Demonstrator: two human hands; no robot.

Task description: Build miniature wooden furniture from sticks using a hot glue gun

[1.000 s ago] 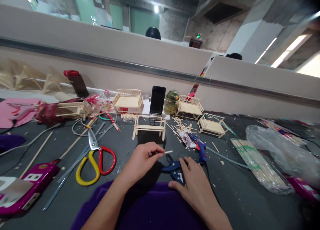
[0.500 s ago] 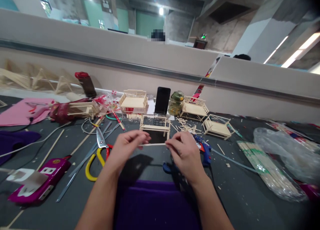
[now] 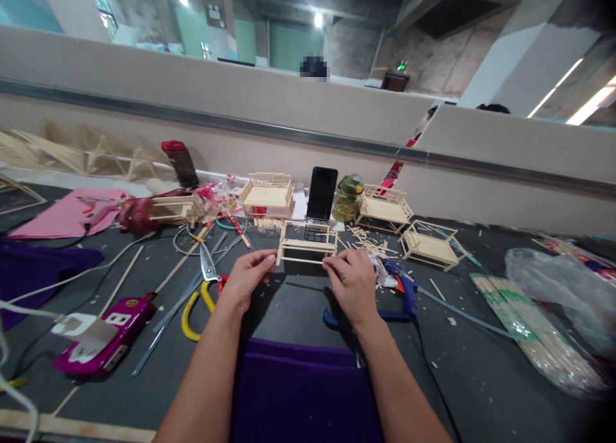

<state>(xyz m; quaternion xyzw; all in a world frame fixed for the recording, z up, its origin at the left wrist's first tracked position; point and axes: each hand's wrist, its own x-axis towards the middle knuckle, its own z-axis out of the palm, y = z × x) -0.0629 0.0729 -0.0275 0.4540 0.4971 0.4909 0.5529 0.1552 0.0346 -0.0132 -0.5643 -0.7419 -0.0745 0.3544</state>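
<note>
My left hand [image 3: 246,277] and my right hand [image 3: 353,280] each pinch one end of a thin wooden stick [image 3: 299,261] and hold it level against the front of a small stick-built bench frame [image 3: 308,243] on the dark table. Both hands are closed on the stick's ends. A black phone [image 3: 322,194] stands upright just behind the frame. Below my right hand lie blue pliers [image 3: 332,317] and a blue glue gun [image 3: 403,288].
Yellow and red scissors [image 3: 205,286] lie left of my left hand. Finished stick models [image 3: 267,194] [image 3: 384,207] [image 3: 430,244] stand at the back, with loose stick offcuts [image 3: 363,241]. A bagged bundle of skewers [image 3: 520,330] lies right, a magenta box [image 3: 106,334] left, purple cloth [image 3: 303,391] near me.
My right hand left the pliers and took the stick's free end. Both hands then carried the stick forward to the bench frame. The camera view shifted slightly.
</note>
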